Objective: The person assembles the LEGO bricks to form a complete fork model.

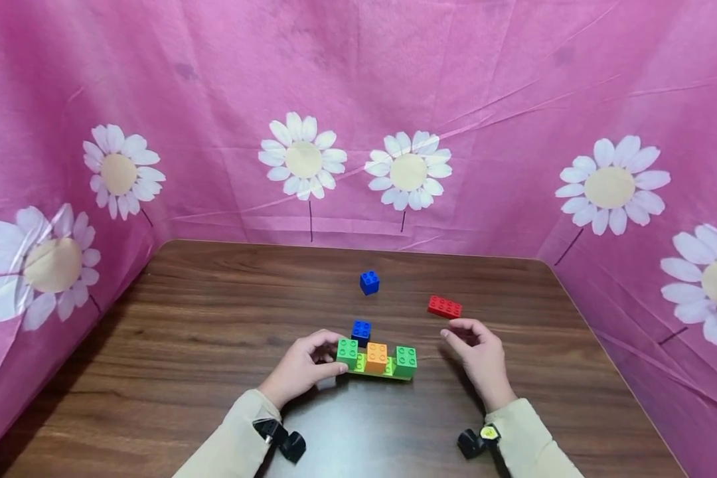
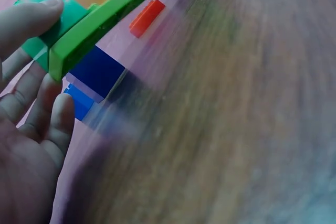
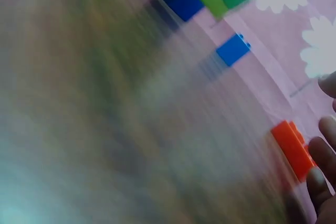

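My left hand (image 1: 301, 365) grips the left end of a row of toy building bricks, its thumb on the near side. The row has a long lime-green base (image 2: 89, 38) topped by a green brick (image 1: 347, 353), an orange brick (image 1: 376, 357) and another green brick (image 1: 405, 362). Just behind it stands a blue brick (image 1: 361, 330); whether they touch I cannot tell. To the right, my right hand (image 1: 480, 355) holds nothing, thumb and fingers apart. Its fingertips are close to a red brick (image 1: 445, 307), seen beside the fingers in the right wrist view too.
A second blue brick (image 1: 369, 283) stands farther back on the brown wood-grain table (image 1: 245, 292). Pink cloth (image 1: 358, 66) with printed daisies surrounds the table at the back and both sides. Each wrist carries a black strap-on device (image 1: 281, 439).
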A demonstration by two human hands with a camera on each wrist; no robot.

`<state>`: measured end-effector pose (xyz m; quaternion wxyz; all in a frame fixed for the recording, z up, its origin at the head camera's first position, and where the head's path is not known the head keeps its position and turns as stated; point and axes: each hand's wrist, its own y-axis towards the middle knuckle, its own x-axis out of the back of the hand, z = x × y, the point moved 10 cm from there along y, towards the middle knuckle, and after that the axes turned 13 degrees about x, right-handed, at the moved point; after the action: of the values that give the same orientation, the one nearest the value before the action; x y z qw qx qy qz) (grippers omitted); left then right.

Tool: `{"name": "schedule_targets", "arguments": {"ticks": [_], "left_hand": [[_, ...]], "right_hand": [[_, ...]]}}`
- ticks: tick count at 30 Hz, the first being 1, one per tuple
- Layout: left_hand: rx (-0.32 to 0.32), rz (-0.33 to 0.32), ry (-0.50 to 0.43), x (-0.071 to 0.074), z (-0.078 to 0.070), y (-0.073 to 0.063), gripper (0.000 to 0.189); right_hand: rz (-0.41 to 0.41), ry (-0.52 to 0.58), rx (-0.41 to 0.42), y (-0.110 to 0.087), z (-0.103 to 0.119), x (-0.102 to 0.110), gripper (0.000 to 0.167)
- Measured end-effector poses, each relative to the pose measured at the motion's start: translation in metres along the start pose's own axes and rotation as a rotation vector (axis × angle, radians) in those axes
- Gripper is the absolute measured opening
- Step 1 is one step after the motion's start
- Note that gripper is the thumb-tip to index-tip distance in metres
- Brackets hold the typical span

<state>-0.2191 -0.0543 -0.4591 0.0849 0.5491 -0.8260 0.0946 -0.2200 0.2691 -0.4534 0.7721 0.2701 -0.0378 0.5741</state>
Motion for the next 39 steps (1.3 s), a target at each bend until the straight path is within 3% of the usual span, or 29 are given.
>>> {"name": "schedule_targets", "arguments": {"ticks": [4, 9, 21, 30, 39], "left_hand": [[-0.027, 0.002, -0.033, 0.001, -0.003, -0.001, 0.037], [-0.032, -0.004, -0.032, 0.002, -0.007, -0.003, 0.037], [-0.061, 0.001, -0.030, -0.003, -0.022, -0.003, 0.038], [-0.070, 0.002, -0.040, -0.004, -0.026, -0.006, 0.038], [-0.097, 0.002, -0.038, -0.001, -0.033, -0.008, 0.037]], "right_hand": [[-0.062, -0.034, -0.026, 0.009, -0.008, 0.009, 0.029], [-0.071, -0.030, -0.024, 0.019, -0.015, 0.011, 0.034], [0.059, -0.131, -0.064, 0.041, -0.028, 0.011, 0.050], [0.265, -0.287, -0.023, 0.053, -0.031, 0.000, 0.056], [0.216, -0.312, -0.040, 0.053, -0.030, 0.001, 0.042]]}}
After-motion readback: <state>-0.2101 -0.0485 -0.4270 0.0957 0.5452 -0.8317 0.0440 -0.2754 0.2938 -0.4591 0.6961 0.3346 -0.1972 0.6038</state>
